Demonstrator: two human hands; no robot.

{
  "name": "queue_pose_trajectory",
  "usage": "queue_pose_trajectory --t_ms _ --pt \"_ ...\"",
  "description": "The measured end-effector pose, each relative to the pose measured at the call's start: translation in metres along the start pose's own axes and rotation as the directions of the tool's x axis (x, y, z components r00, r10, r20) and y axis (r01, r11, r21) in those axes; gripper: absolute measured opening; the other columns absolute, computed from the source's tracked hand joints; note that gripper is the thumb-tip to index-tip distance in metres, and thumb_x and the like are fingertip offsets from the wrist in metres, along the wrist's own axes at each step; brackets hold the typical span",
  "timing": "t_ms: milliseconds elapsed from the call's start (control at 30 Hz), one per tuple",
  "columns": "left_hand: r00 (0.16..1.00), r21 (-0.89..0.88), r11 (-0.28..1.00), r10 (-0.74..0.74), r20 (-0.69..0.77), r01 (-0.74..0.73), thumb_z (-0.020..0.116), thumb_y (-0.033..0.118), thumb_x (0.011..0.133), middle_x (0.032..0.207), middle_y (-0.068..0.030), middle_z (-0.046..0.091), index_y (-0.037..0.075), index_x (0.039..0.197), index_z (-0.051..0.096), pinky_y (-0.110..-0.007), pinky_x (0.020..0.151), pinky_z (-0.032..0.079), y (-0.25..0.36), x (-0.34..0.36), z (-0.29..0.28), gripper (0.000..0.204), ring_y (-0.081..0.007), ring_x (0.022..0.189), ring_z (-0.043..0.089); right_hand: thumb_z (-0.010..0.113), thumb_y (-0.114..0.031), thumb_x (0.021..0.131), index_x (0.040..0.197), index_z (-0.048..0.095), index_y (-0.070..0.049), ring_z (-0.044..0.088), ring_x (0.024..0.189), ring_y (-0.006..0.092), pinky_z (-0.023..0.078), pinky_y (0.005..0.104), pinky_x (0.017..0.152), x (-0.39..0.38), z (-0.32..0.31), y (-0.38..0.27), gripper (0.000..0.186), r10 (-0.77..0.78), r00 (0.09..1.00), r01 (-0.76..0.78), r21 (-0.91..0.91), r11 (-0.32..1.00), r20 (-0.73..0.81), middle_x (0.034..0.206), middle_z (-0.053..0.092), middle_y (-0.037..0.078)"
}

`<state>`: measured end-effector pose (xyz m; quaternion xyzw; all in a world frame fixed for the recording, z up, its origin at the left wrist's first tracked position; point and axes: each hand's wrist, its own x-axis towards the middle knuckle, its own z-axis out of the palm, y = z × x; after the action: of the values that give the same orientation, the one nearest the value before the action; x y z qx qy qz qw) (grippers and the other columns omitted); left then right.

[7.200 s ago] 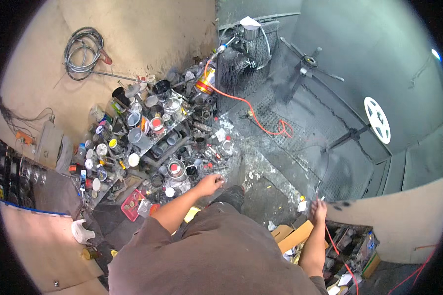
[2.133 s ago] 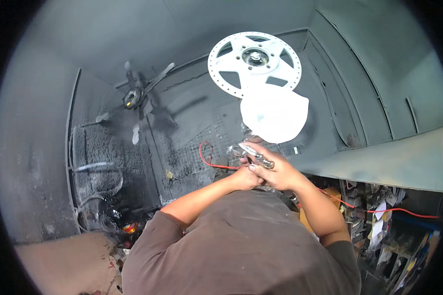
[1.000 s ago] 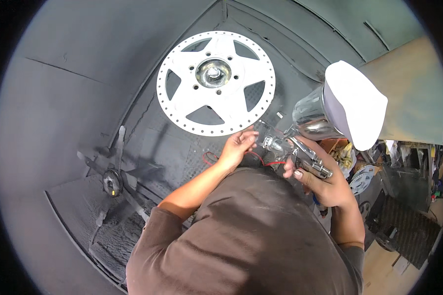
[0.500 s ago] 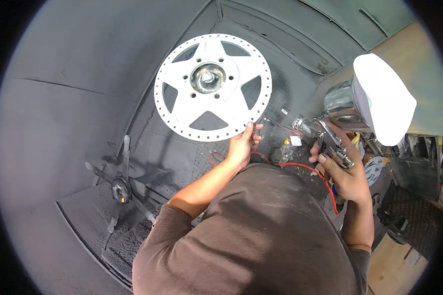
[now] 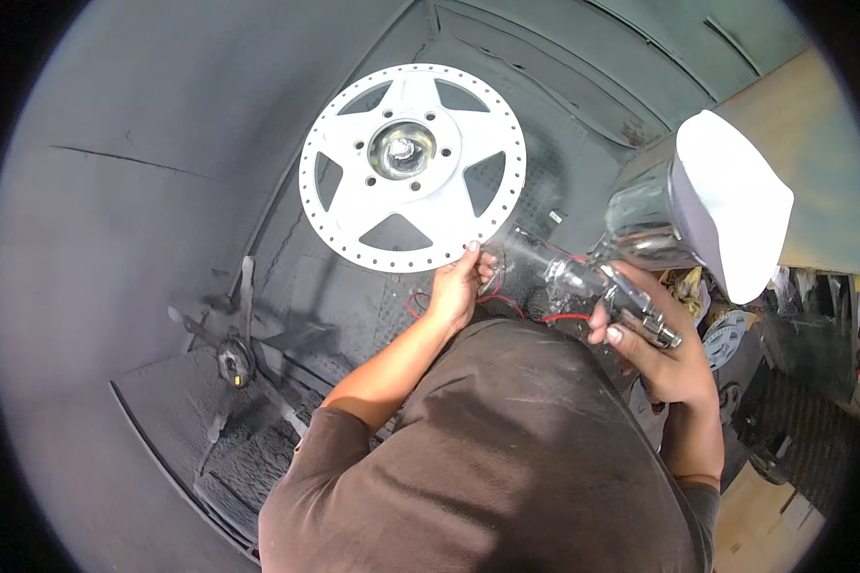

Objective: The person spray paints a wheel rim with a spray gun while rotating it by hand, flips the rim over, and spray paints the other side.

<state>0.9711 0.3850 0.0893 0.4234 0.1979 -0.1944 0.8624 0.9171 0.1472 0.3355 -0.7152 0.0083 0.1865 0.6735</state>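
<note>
A white wheel centre disc (image 5: 437,215) with a five-armed star face and a ring of small holes stands upright, facing me. My left hand (image 5: 457,289) pinches its lower right rim, thumb on the front. At its hub is a shiny metal recess. My right hand (image 5: 677,358) is wrapped round a metal spray gun (image 5: 631,298), whose nozzle points left toward the disc's lower right edge. A pale mist streams from the nozzle. The gun's shiny cup (image 5: 640,220) is tilted, with a white cover (image 5: 736,205) over its end.
A bladed fan (image 5: 234,363) stands at the lower left, by the grey booth wall (image 5: 134,220). A red hose (image 5: 569,316) runs behind my body. Cluttered shelving (image 5: 812,315) and a grey perforated disc (image 5: 728,336) are at the right.
The spray gun has moved left and slightly down, closer to the disc, and mist now comes out. The disc has turned a little clockwise, with my left hand shifting left along with it.
</note>
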Motion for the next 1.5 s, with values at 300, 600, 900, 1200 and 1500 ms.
queue_pose_trajectory --t_ms 300,600,900,1200,1500 --pt "0.959 0.067 0.964 0.262 -0.106 -0.256 0.059 0.024 0.097 0.082 -0.0054 0.061 0.002 0.097 0.062 -0.034 0.073 0.043 0.019 -0.025 -0.088 0.022 -0.0169 0.075 0.056 0.064 -0.003 0.093 0.148 0.042 0.001 0.066 0.093 0.0139 0.05 0.0223 0.068 0.004 -0.014 -0.004 0.059 0.056 0.988 -0.058 -0.01 0.998 -0.143 0.103 0.066 0.008" --pt "0.952 0.215 0.933 0.303 -0.034 -0.289 0.059 0.028 0.1 0.087 -0.007 0.066 -0.002 0.103 0.066 -0.031 0.073 0.045 -0.004 -0.027 -0.086 0.031 -0.0161 0.076 0.058 0.065 -0.003 0.094 0.147 0.042 0.003 0.065 0.094 0.0156 0.053 0.0266 0.08 0.01 -0.024 -0.002 0.058 0.026 0.985 -0.028 -0.014 0.999 -0.173 0.104 0.066 0.009" --pt "0.936 0.1 0.955 0.293 -0.194 -0.279 0.058 0.025 0.101 0.082 -0.0087 0.066 0.0 0.093 0.066 -0.031 0.072 0.046 -0.014 -0.019 -0.057 0.027 -0.0158 0.073 0.057 0.065 -0.007 0.095 0.146 0.046 0.001 0.067 0.093 0.0149 0.053 0.0291 0.086 0.004 -0.011 0.005 0.055 0.011 0.981 -0.017 0.03 0.999 0.195 0.1 0.068 0.008" --pt "0.836 0.102 0.899 0.433 -0.338 -0.425 0.053 0.017 0.096 0.081 -0.0021 0.061 0.004 0.092 0.061 -0.029 0.064 0.04 0.055 -0.009 -0.141 0.016 -0.0137 0.066 0.051 0.065 -0.004 0.094 0.147 0.042 0.004 0.067 0.092 0.0158 0.053 0.0276 0.08 0.004 -0.032 0.008 0.058 0.036 0.997 -0.034 0.025 0.999 -0.075 0.102 0.066 0.009" --pt "0.68 0.082 0.899 0.382 -0.625 -0.43 0.05 0.042 0.105 0.073 0.0029 0.05 0.011 0.091 0.058 -0.027 0.065 0.038 0.114 -0.004 -0.134 0.034 -0.0089 0.067 0.045 0.064 -0.009 0.095 0.148 0.042 0.002 0.068 0.089 0.0141 0.049 0.0197 0.057 0.007 -0.037 0.003 0.059 0.031 0.991 -0.04 -0.063 0.997 -0.127 0.101 0.068 0.007"
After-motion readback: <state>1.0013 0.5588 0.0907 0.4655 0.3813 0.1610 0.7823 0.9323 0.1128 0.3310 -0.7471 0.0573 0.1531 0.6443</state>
